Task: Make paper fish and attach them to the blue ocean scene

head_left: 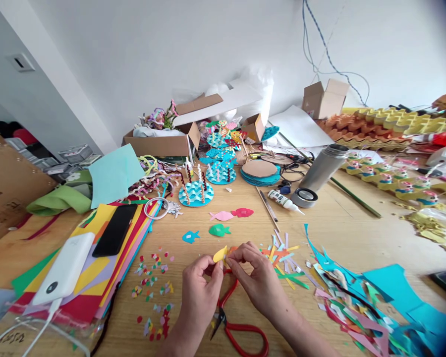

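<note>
So the left hand (203, 286) has a yellow paper fish (220, 255) pinched between thumb and fingers, low in the middle of the wooden table (338, 214). The right hand (259, 277) has its thumb and index fingertips pressed together right at the tail end; can't tell if any paper is caught between them. Writing-wise it's slim pickings: the cardboard box (13, 193) at far left has upside-down print and handling symbols, the glue bottle (281, 199) has dark lettering too small to make out, and the handwriting (8, 342) at bottom left isn't legible either. The blue fish (191, 237), green fish (219, 230) and red fish (243, 212) each carry a tiny pale label, also unreadable, and the pink fish (223, 215) touches or nearly touches the red one. For elbow room, bare wood shows between the fish and the hands, plus a wider stretch right of the tumbler lid (304, 197). Closer in it's tight: paper confetti (158, 277) left of the left hand, paper strips (288, 258) just beyond the right, red-handled scissors (241, 327) lying between the forearms. The coloured paper stack (107, 275) edges the left side, with a black phone (114, 230) and white power bank (64, 267) on top.
</note>
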